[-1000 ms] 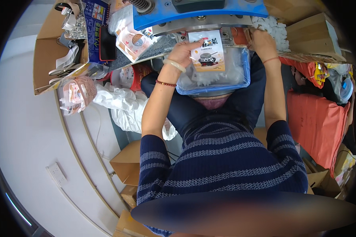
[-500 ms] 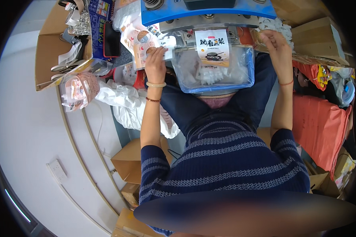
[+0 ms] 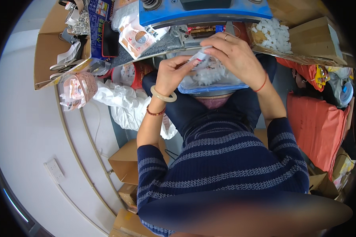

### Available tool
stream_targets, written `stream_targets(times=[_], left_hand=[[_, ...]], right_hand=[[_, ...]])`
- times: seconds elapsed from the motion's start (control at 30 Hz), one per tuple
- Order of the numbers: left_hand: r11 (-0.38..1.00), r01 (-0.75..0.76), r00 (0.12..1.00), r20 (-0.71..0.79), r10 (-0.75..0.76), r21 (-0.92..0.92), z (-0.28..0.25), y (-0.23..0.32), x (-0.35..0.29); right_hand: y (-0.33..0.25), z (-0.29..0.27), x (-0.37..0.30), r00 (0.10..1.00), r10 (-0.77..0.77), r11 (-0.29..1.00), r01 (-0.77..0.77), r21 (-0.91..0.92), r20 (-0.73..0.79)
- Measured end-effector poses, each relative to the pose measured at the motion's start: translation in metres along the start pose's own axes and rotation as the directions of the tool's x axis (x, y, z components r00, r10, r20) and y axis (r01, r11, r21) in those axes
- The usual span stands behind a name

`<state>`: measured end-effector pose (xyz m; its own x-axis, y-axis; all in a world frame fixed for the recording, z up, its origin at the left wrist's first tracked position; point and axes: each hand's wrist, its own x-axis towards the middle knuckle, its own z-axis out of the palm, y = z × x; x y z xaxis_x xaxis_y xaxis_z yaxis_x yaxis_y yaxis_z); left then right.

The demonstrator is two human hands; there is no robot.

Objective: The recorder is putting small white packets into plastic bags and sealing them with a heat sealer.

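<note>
A white printed pouch [image 3: 202, 55] is held between my hands, in front of the blue machine [image 3: 166, 12]. My left hand [image 3: 175, 72] pinches its lower left end with the thumb on top. My right hand [image 3: 234, 54] closes over its upper right end, fingers curled. Whether a small part sits in the right fingertips is hidden. Under the hands, a blue-rimmed bin [image 3: 241, 86] lined with clear plastic holds pouches with white spouts. Small white plastic pieces [image 3: 273, 35] fill an open box on the right.
Flat printed pouches [image 3: 140, 38] lie stacked on the worktop at left, near a phone [image 3: 110, 41]. Cardboard boxes [image 3: 47, 59] flank the bench. A clear bag of pouches [image 3: 77, 93] hangs at the left edge. A red sack [image 3: 316, 130] stands at right.
My left hand has brought a pouch from the stack toward the middle. My right hand has come from the box of white pieces to meet it. The pouch hanging at the machine is gone from there.
</note>
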<state>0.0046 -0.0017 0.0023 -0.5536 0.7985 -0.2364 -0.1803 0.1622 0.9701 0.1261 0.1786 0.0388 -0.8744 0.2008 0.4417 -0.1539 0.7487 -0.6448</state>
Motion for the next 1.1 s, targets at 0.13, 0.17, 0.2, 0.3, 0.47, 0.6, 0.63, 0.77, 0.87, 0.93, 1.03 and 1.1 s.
stream_targets(times=[0.13,0.17,0.2,0.3,0.47,0.6,0.63,0.77,0.87,0.93,1.03,1.1], left_hand=[[0.982,0.183,0.946,0.278,-0.164,-0.045,-0.011,-0.025,0.011],[0.961,0.243,0.928,0.322,-0.189,-0.135,-0.007,-0.034,0.018],[0.923,0.296,0.923,0.322,-0.210,-0.246,0.001,-0.045,0.028],[0.805,0.367,0.925,0.279,-0.259,-0.467,0.011,-0.044,0.055],[0.793,0.307,0.952,0.154,-0.266,-0.526,-0.006,-0.047,0.090],[0.864,0.239,0.971,0.137,-0.199,-0.443,0.009,-0.052,0.092],[0.865,0.232,0.972,0.131,-0.193,-0.446,0.002,-0.052,0.092],[0.930,-0.075,0.863,-0.444,0.241,0.360,-0.052,-0.042,0.086],[0.208,-0.160,0.653,-0.054,0.755,0.965,-0.112,-0.087,0.077],[0.153,-0.205,0.776,0.065,0.628,0.967,-0.100,-0.105,0.059],[0.205,-0.270,0.752,0.073,0.655,0.941,-0.103,-0.108,0.035],[0.293,-0.282,0.666,-0.034,0.746,0.913,-0.096,-0.094,0.032]], right_hand=[[0.020,0.002,-0.006,0.961,0.051,0.999,-0.051,-0.007,0.273],[0.037,0.008,-0.010,0.954,0.134,0.986,-0.155,0.058,0.270],[0.046,0.008,-0.015,0.953,0.148,0.985,-0.165,0.044,0.265],[0.063,-0.002,-0.019,0.964,0.252,0.941,-0.265,-0.212,-0.088],[0.099,-0.022,-0.016,0.925,0.341,0.732,-0.373,-0.571,-0.168],[0.178,-0.033,-0.032,0.977,0.154,0.699,-0.215,-0.682,-0.149],[0.181,-0.034,-0.033,0.978,0.147,0.700,-0.207,-0.683,-0.147],[0.170,-0.042,-0.038,0.841,0.509,0.645,-0.514,-0.565,-0.183],[0.158,-0.028,-0.041,0.887,0.320,0.801,-0.441,-0.405,-0.332],[0.141,-0.041,-0.051,0.851,0.305,0.814,-0.466,-0.348,-0.427],[0.094,-0.046,-0.056,0.795,0.436,0.830,-0.536,-0.154,-0.422],[0.058,-0.035,-0.052,0.828,0.456,0.873,-0.487,-0.016,-0.326]])
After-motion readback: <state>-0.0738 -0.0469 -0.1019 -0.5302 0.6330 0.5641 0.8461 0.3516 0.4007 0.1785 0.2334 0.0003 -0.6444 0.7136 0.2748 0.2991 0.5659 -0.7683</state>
